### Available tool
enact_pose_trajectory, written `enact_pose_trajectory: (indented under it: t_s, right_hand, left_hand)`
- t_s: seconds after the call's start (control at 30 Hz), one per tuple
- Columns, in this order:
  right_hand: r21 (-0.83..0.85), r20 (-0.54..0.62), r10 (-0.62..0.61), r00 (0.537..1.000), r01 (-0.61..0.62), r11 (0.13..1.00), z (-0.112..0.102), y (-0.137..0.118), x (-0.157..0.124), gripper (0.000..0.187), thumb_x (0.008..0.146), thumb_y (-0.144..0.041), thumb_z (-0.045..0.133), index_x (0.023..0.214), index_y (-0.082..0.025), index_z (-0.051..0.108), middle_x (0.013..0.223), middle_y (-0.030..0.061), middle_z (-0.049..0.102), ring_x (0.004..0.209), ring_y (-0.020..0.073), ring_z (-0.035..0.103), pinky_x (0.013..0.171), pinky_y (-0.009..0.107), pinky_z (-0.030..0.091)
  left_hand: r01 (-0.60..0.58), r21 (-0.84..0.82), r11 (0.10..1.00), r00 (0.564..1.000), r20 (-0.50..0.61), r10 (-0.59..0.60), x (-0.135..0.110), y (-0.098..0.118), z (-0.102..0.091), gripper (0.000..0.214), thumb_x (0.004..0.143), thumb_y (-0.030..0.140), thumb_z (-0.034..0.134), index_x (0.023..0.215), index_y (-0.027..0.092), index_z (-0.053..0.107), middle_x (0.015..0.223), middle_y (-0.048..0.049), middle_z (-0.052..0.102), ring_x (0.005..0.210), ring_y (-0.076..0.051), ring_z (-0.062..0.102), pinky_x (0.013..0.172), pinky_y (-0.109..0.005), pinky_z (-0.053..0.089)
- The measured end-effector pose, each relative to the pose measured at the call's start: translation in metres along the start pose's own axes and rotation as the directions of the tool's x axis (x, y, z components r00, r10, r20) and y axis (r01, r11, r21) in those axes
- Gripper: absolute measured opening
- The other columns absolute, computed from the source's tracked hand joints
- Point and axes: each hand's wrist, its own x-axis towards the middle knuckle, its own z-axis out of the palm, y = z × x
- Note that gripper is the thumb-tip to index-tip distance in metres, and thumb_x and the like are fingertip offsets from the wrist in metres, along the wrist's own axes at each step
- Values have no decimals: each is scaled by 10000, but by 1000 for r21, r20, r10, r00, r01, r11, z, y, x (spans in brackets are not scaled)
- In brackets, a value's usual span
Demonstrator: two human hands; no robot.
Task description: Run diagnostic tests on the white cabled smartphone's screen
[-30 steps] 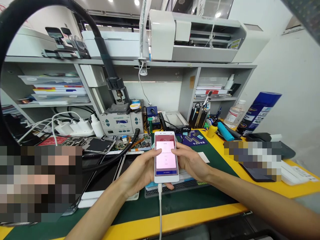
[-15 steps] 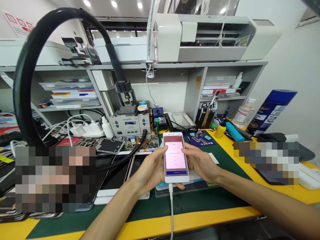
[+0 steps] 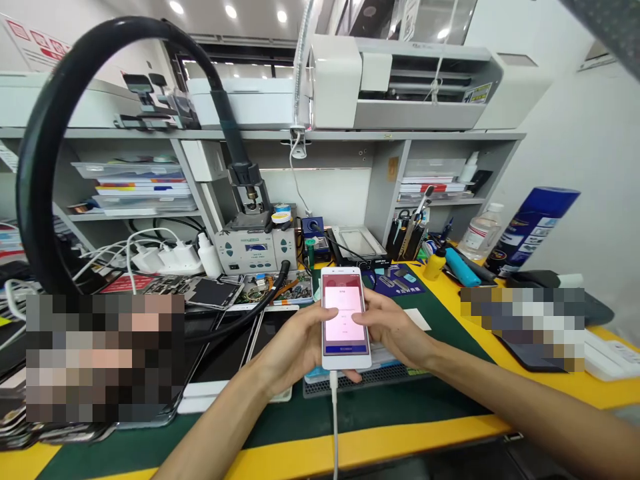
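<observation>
A white smartphone is held upright between my two hands above the workbench. Its screen is lit, with a pale pink panel and a blue strip along the bottom. My left hand grips the phone's left side, the thumb over the screen. On the other side my right hand is closed around the edge, its thumb also over the screen. A white charging cable is plugged into the lower end and hangs toward me. Under the phone lie a dark perforated mat and some light blue items, partly hidden.
A hot-air station stands behind, with its thick black hose arching at left. Phones and screens lie on the green mat. At right are a blue spray can, a clear bottle and a pen holder.
Both thumbs have slid lower and inward over the phone's screen. The view has shifted slightly, and the phone stays in both hands.
</observation>
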Motion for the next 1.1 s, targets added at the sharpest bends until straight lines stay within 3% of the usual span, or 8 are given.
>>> enact_pose_trajectory:
  t_s: [0.2,0.67,0.87,1.1]
  right_hand:
    - [18,7,2,1000,-3,1000,-2,1,-1,448,855,-222,604,1300,-224,555,976,68,712,766,195,640,742,371,518]
    - [5,-3,12,1000,-12,1000,-1,-2,-2,478,877,-227,586,1349,-232,506,1117,90,696,863,234,672,732,374,524]
    - [-7,-4,18,1000,-18,1000,-1,-1,-1,461,863,-219,594,1320,-229,534,1042,79,711,826,232,669,712,374,525]
    - [27,6,12,1000,-12,1000,-1,-1,1,423,844,-217,600,1266,-218,569,1005,69,711,801,217,657,720,370,525]
  left_hand:
    - [13,4,1000,999,-46,-13,0,-1,1,436,914,249,526,1344,181,500,1096,-156,681,874,-294,666,631,-503,587]
    - [5,28,1000,999,-55,-3,0,-1,2,459,902,231,552,1355,187,491,1076,-141,683,853,-282,667,637,-518,593]
    - [7,39,999,998,-67,-4,0,0,3,541,895,224,556,1420,210,424,1069,-143,677,825,-275,663,636,-522,594]
    - [5,31,1000,999,-42,-4,0,0,2,510,903,220,541,1405,216,456,1056,-132,684,826,-272,665,641,-520,594]
